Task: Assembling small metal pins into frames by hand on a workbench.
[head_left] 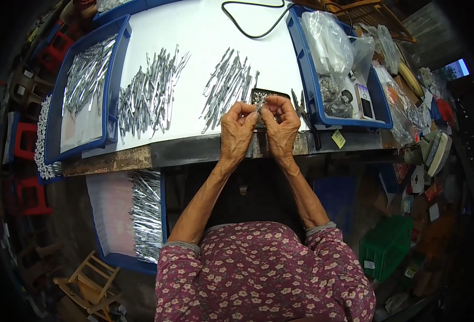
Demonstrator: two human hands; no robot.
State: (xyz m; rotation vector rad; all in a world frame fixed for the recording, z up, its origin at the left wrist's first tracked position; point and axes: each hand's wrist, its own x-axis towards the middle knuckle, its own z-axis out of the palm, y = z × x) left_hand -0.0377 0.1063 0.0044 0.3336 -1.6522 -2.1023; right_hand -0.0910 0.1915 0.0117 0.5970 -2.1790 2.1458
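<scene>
Close together at the front edge of the white-topped table [194, 32], my left hand [236, 134] and my right hand [281, 131] meet with thumbs and fingertips pinched. Something small and shiny seems to sit between the fingertips, but the fingers hide what it is. Just behind them stands a small black tray [272, 91] of tiny light-coloured parts, partly covered by my right hand. Beside my left hand lies a loose pile of thin silvery metal strips [229, 80]. A dark-handled pair of pliers [301, 110] rests to the right of my right hand.
Another pile of metal strips [151, 96] lies farther left, beside a blue bin [109, 102] of strips. A second blue bin [323, 124] at right holds plastic bags and a phone [364, 102]. A black cable [255, 36] curves at the back. Below the table is a strip-filled tray [148, 214].
</scene>
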